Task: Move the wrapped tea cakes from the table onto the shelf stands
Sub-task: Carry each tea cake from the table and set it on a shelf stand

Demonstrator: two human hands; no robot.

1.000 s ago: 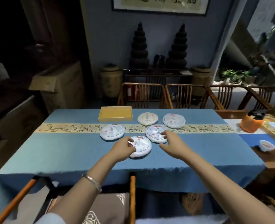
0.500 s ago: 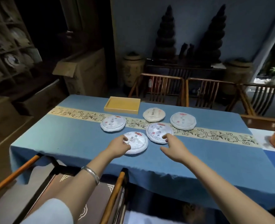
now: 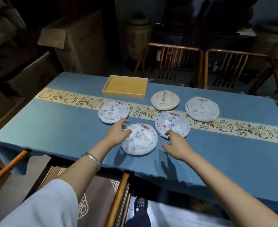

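The surface [image 3: 56, 128] is being covered by a blue cloth with a patterned cream runner [image 3: 233, 126]. Wooden chairs [image 3: 169, 63] are being kept behind it, and cardboard boxes [image 3: 76, 41] and a clay jar [image 3: 137, 40] are being left in dim light.

Both arms extended forward. Left hand [image 3: 117, 134]: palm down, fingers loosely bent and spread, silver bangle [image 3: 92, 159] at wrist, pale sleeve [image 3: 41, 205] pushed up forearm. Right hand [image 3: 178, 145]: palm down, index finger straight forward, thumb out to the side, forearm bare. Neither grip closed.
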